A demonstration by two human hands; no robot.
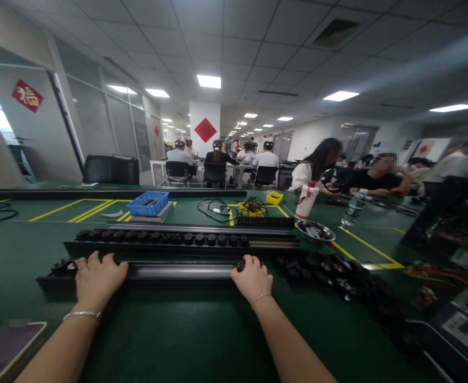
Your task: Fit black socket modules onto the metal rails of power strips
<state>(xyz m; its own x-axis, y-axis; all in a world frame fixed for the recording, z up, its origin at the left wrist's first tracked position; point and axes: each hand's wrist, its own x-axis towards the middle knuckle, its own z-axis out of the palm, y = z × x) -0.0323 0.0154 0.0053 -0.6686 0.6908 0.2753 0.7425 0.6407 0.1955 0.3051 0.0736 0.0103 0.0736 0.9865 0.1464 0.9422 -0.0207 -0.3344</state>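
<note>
Hands reach out palm down over a long black rail with a shiny silver strip (180,272), which lies crosswise on the green desk (202,340) nearest the person. The left hand (99,277) bends its fingers over the rail's left part; the right hand (253,279) curls beside a small round black part (240,265) at the strip's right end. How firmly either one grips cannot be told. Just beyond lies a second black rail (146,249) bearing a row of round black parts (188,237). To the right spreads a dark heap of small parts (333,274). Farther back stand a blue plastic tray (148,211), a shiny metal bowl (325,239) and a clear plastic bottle (353,208).
</note>
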